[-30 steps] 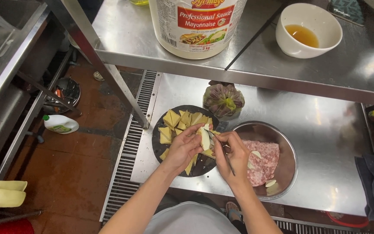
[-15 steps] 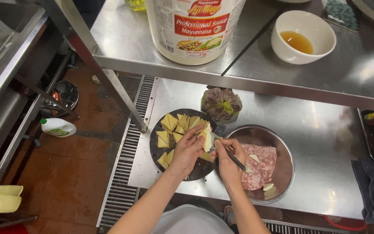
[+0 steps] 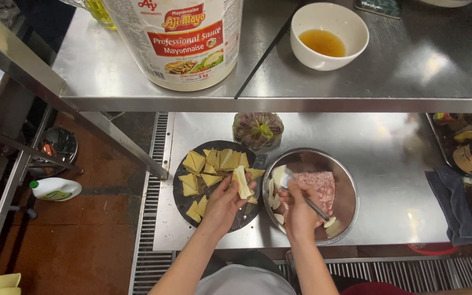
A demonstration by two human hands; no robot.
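1. One view, from the head: the left hand (image 3: 222, 205) pinches a pale wrapper (image 3: 241, 182) over the dark plate (image 3: 184, 201); right hand (image 3: 297, 210) fingers grip a spoon (image 3: 301, 194) in the steel bowl (image 3: 350, 191).
2. Many folded dumplings (image 3: 211, 166) lie finished; much minced meat (image 3: 315, 186) remains.
3. The wrapper's filling stays hidden; the desk (image 3: 389, 180) edge is cut off.

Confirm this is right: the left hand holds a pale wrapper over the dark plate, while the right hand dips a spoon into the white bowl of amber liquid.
Not quite. The head view shows the right hand with its spoon in the metal bowl of pink minced meat, not the white bowl. The left hand does hold a pale wrapper over the dark plate.
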